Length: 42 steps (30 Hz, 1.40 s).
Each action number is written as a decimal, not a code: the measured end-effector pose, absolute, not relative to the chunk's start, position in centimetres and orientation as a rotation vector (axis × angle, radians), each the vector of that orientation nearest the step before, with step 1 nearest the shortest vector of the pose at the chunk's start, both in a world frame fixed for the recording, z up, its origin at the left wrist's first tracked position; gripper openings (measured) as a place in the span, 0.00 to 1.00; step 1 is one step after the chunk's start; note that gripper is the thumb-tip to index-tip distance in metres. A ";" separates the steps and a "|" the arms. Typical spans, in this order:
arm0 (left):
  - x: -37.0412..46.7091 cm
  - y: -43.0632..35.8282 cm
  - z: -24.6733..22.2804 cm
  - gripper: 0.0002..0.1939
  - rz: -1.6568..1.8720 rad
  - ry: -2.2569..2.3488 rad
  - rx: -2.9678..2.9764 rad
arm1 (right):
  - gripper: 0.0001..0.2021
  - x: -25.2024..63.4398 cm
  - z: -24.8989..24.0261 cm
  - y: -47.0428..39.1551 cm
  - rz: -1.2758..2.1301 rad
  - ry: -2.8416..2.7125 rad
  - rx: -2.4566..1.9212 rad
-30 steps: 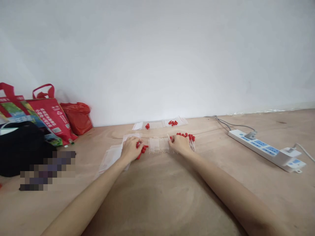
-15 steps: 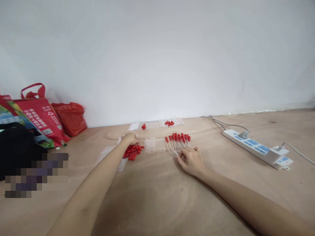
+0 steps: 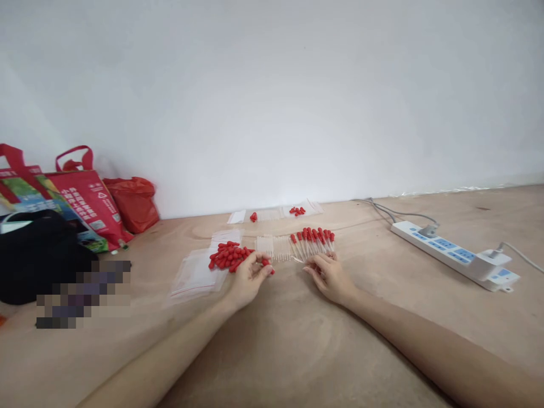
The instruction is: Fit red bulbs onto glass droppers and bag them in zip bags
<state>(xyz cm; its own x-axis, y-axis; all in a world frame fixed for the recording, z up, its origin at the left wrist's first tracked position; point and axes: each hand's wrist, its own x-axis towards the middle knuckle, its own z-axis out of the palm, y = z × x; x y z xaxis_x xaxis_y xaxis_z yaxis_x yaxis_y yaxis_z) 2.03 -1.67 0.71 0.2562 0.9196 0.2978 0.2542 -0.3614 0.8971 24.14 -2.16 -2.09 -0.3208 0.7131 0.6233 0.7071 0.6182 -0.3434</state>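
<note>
My left hand [image 3: 250,279] is closed, its fingers pinched on a red rubber dropper bulb [image 3: 266,263]. Just behind it lies a pile of loose red bulbs [image 3: 227,256], partly on clear plastic bags [image 3: 195,275]. My right hand [image 3: 328,276] is closed on a clear dropper tube [image 3: 298,260] that points left toward the other hand. Beyond the right hand, several droppers with red bulbs on their ends [image 3: 314,235] lie side by side. A row of bare clear tubes [image 3: 272,247] lies between them and the bulb pile.
Near the wall lie clear bags with red bulbs [image 3: 297,211] and more tubes [image 3: 268,215]. A white power strip [image 3: 450,252] with plugged-in cords is at the right. Red shopping bags [image 3: 83,207], a red plastic bag [image 3: 135,204] and a black bag [image 3: 40,255] stand at the left.
My left hand has come from the bulb pile toward me and to the right, now with a red bulb in its fingers. The right hand stays near the droppers; the view has shifted slightly.
</note>
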 end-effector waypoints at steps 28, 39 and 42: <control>2.6 -2.7 -0.4 0.14 0.972 0.986 1.638 | 0.08 23.1 -1.3 -3.5 -0.016 -2.320 -0.962; 2.2 -3.0 -0.5 0.09 0.845 1.001 2.003 | 0.11 23.9 -0.9 -2.6 -0.076 -2.435 -0.879; 2.2 -3.1 -0.4 0.10 0.810 1.021 2.059 | 0.11 23.9 -0.7 -2.7 -0.103 -2.428 -0.894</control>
<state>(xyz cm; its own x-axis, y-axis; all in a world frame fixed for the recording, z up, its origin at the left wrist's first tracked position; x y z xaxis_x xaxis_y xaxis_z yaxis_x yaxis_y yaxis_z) 2.18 -3.11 -0.45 0.4958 0.8393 0.2231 0.4085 -0.4521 0.7929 23.92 -2.74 -0.69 -0.6309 0.5787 0.5168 0.6204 0.7763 -0.1120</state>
